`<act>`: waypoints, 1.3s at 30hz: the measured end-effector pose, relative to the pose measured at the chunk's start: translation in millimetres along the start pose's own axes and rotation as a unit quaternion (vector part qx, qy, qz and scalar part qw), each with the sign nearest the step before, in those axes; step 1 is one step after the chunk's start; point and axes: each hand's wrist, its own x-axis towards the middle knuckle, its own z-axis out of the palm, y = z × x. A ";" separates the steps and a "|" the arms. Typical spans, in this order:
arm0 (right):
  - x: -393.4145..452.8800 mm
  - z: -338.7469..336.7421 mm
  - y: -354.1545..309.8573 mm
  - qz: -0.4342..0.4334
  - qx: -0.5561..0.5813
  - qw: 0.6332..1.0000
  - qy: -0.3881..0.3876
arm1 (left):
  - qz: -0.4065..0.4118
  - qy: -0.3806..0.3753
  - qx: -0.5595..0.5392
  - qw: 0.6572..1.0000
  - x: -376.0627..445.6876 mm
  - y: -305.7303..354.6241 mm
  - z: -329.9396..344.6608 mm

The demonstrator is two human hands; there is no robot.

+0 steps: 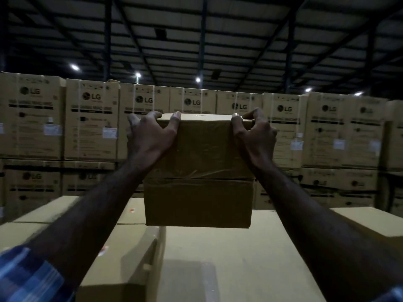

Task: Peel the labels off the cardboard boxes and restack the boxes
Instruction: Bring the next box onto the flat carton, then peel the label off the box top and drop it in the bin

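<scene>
Two plain brown cardboard boxes stand stacked in the centre. The upper box [204,147] is wrapped in glossy tape and sits on the lower box [197,202]. My left hand [150,132] grips the upper box's top left corner, thumb on the near face and fingers curled over the edge. My right hand [254,131] grips its top right corner the same way. No label shows on the near faces. The stack rests on a large pale carton [239,253].
Flat-topped large cartons [122,264] surround me at waist height, left and right. A wall of tall printed appliance cartons [91,118] with small white labels runs across the back, two tiers high. Dark warehouse roof overhead with a few lamps.
</scene>
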 end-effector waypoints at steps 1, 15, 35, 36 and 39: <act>2.8 -20.2 13.7 0.005 -0.008 1.000 -0.001 | -0.003 -0.007 -0.003 1.000 -11.8 15.7 14.4; -13.4 -185.1 192.7 0.102 -0.079 0.991 -0.042 | -0.052 -0.124 -0.043 0.990 -158.8 118.3 179.3; -122.3 -201.3 313.5 0.195 -0.134 0.969 -0.064 | -0.100 -0.228 -0.018 0.968 -280.9 63.7 263.2; -123.9 -202.8 315.2 0.195 -0.129 0.970 -0.066 | -0.100 -0.225 -0.017 0.969 -285.2 63.4 265.0; -131.0 -206.8 322.4 0.205 -0.116 0.969 -0.074 | -0.115 -0.226 -0.007 0.967 -298.9 63.7 269.8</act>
